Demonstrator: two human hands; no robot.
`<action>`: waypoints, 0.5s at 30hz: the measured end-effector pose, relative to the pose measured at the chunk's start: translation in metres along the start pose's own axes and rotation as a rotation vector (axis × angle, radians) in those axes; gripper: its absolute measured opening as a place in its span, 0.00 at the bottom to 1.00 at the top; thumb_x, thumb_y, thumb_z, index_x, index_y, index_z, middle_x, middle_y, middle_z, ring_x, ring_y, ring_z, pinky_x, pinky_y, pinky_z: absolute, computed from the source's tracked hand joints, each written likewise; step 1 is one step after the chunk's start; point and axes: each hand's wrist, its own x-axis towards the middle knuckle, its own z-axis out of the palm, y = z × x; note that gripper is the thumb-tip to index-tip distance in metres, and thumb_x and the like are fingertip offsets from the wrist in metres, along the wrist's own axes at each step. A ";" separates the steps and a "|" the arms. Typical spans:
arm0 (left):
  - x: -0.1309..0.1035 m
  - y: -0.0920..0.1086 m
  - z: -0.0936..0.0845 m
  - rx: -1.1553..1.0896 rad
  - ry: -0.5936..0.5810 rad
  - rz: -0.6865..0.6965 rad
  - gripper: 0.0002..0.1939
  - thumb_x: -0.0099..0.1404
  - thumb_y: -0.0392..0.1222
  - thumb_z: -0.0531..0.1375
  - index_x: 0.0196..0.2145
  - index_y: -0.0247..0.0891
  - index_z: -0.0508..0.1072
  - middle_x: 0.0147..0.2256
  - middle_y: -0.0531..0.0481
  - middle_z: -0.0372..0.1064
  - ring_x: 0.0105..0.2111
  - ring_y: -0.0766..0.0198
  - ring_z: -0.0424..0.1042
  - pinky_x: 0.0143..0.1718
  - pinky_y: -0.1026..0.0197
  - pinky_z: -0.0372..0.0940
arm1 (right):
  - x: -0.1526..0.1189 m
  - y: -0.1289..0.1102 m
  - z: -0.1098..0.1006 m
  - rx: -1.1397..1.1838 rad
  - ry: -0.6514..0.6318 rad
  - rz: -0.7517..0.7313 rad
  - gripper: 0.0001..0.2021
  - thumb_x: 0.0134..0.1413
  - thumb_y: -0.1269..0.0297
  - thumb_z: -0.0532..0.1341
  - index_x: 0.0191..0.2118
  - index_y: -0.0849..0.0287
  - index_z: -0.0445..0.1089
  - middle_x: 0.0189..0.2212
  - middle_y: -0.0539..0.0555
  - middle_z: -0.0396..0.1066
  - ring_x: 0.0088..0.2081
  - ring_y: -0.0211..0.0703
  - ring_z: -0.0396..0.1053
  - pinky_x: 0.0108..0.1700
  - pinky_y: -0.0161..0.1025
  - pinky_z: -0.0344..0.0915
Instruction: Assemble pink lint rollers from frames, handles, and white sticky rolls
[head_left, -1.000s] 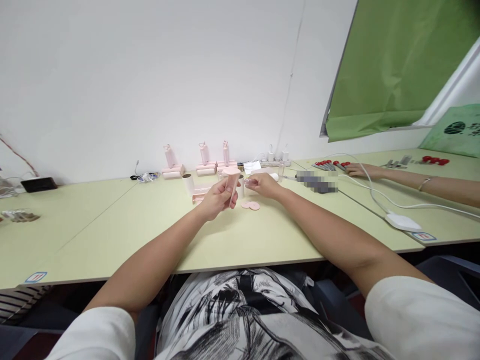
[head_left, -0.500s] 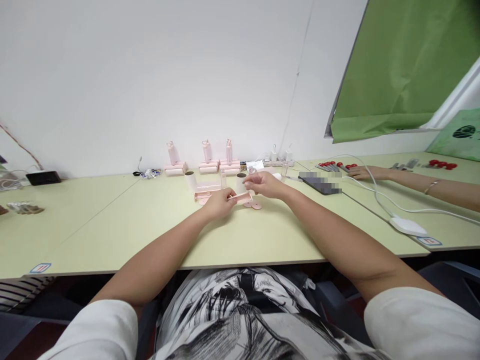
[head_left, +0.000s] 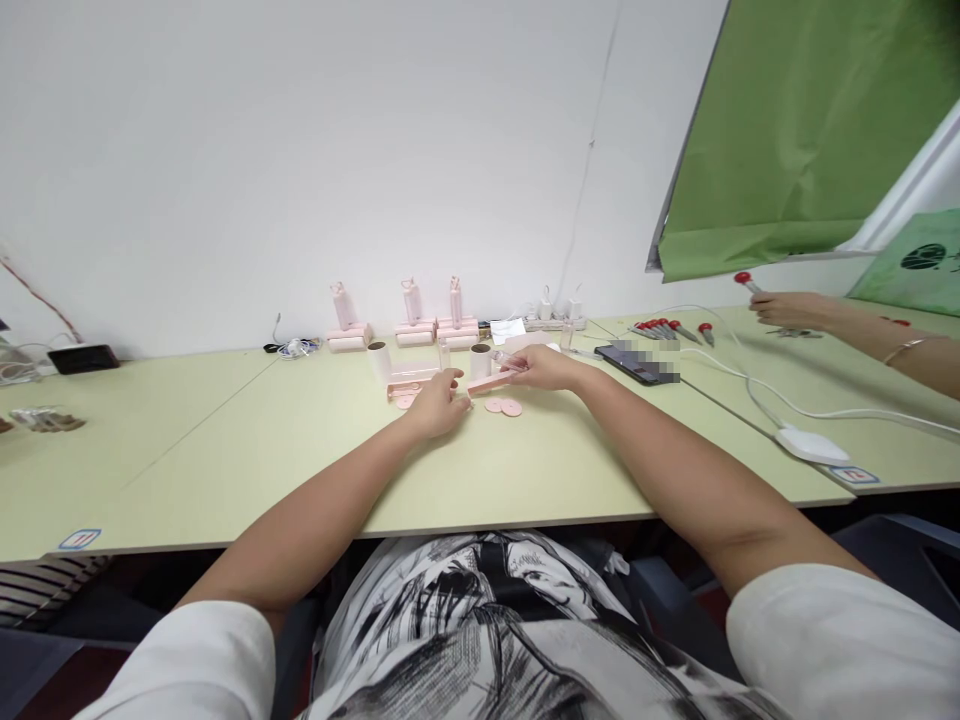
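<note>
My right hand (head_left: 541,367) holds a pink trough-like part (head_left: 491,381) by its right end, with a clear piece (head_left: 508,360) also at its fingers. Left of that part, my left hand (head_left: 439,403) has its thumb and fingers spread, with nothing between them. Two pink discs (head_left: 511,408) lie flat in front of the held part. A white tube (head_left: 480,361) stands behind it, and another tube (head_left: 380,360) stands farther left. Beyond my left hand lie a second pink trough (head_left: 403,390) and a clear part (head_left: 414,370).
Pink rollers (head_left: 349,338) with upright pink bottles (head_left: 454,302) line the wall. A phone (head_left: 637,363), white cable (head_left: 757,380) and white pad (head_left: 811,444) lie to the right. Another person's hand (head_left: 787,308) holds a red-topped tool (head_left: 743,279) there.
The pink trough has passed from my left hand to my right. My left hand has opened. The other person's hand has risen with a red-topped tool.
</note>
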 end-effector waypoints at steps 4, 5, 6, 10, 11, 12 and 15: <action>0.000 -0.003 0.002 0.047 -0.053 0.052 0.28 0.63 0.44 0.57 0.60 0.39 0.62 0.51 0.40 0.67 0.44 0.55 0.70 0.48 0.52 0.64 | 0.000 0.013 -0.003 0.034 -0.080 0.044 0.12 0.42 0.55 0.65 0.23 0.58 0.66 0.20 0.47 0.65 0.24 0.38 0.61 0.26 0.35 0.52; 0.000 -0.004 0.003 0.061 -0.060 0.077 0.27 0.63 0.44 0.56 0.60 0.40 0.63 0.51 0.41 0.67 0.44 0.54 0.70 0.48 0.52 0.64 | 0.000 0.015 -0.003 0.031 -0.098 0.056 0.12 0.41 0.54 0.65 0.25 0.58 0.69 0.21 0.48 0.67 0.25 0.38 0.62 0.27 0.35 0.53; 0.000 -0.004 0.004 0.077 -0.066 0.099 0.27 0.63 0.43 0.56 0.60 0.41 0.63 0.50 0.41 0.67 0.45 0.54 0.70 0.48 0.52 0.64 | 0.001 0.016 -0.002 0.020 -0.109 0.065 0.13 0.40 0.53 0.66 0.28 0.58 0.72 0.22 0.48 0.68 0.25 0.39 0.63 0.27 0.35 0.53; -0.003 -0.001 0.005 0.159 -0.087 0.180 0.26 0.64 0.43 0.55 0.60 0.43 0.66 0.48 0.41 0.65 0.47 0.52 0.68 0.49 0.51 0.64 | 0.002 0.011 -0.001 -0.083 -0.064 0.070 0.11 0.40 0.55 0.65 0.23 0.58 0.70 0.21 0.49 0.67 0.25 0.38 0.61 0.26 0.36 0.52; -0.005 0.002 0.005 0.193 -0.085 0.213 0.25 0.65 0.43 0.54 0.59 0.44 0.67 0.49 0.41 0.64 0.48 0.51 0.67 0.51 0.50 0.63 | 0.002 0.007 -0.001 -0.101 -0.031 0.063 0.10 0.41 0.57 0.65 0.21 0.58 0.69 0.21 0.49 0.67 0.25 0.38 0.60 0.26 0.36 0.51; -0.007 0.005 0.006 0.234 -0.079 0.251 0.24 0.65 0.44 0.54 0.59 0.44 0.68 0.50 0.40 0.63 0.50 0.50 0.66 0.52 0.48 0.61 | 0.001 0.003 -0.001 -0.107 -0.001 0.055 0.09 0.41 0.59 0.64 0.21 0.58 0.68 0.22 0.49 0.68 0.25 0.38 0.60 0.26 0.35 0.51; -0.012 0.015 0.008 0.370 -0.068 0.346 0.24 0.66 0.48 0.55 0.59 0.48 0.68 0.59 0.40 0.56 0.55 0.44 0.59 0.56 0.41 0.56 | -0.002 -0.011 0.001 -0.074 -0.001 0.017 0.08 0.42 0.59 0.64 0.23 0.58 0.69 0.20 0.48 0.66 0.24 0.37 0.60 0.25 0.35 0.50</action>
